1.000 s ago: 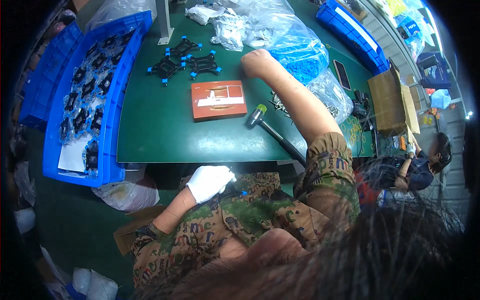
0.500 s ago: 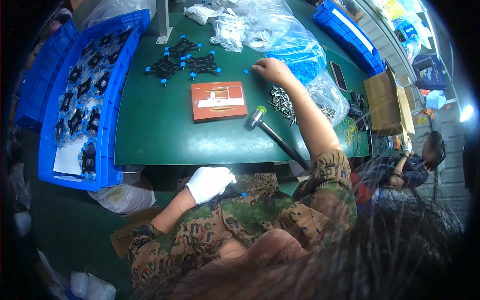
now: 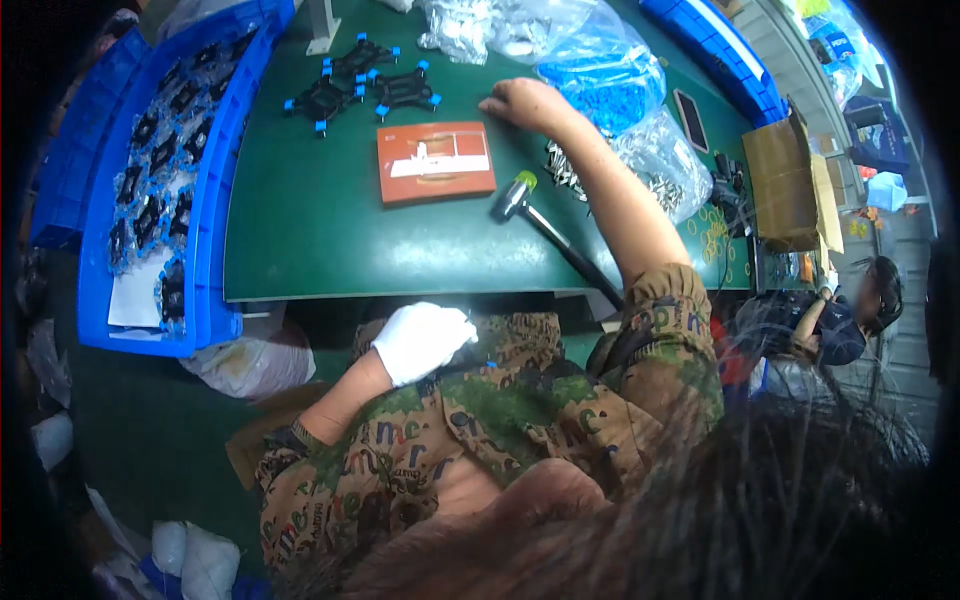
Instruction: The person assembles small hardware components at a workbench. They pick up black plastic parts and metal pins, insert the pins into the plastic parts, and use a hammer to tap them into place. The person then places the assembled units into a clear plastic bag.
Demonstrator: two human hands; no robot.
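Observation:
My right hand, bare, reaches across the green table with its fingers bent down and closed at the surface; what they hold is hidden. Low over my lap is my left hand in a white glove, its fingers curled round something I cannot make out. A small blue piece shows beside it against my camouflage clothing. A flat reddish-brown box lies between my hands. Right of it rests a hammer with a green-tipped head. Black four-armed brackets with blue end caps lie grouped beyond the box.
A blue crate of wrapped brackets stands at the left. Clear bags of blue caps and metal pins lie near my right forearm. A phone and a cardboard box are farther right. A co-worker sits beyond.
My right hand has moved slightly left, onto the spot where a small loose blue cap lay; that cap is now out of sight. My left hand stays over my lap. The view has tilted a little.

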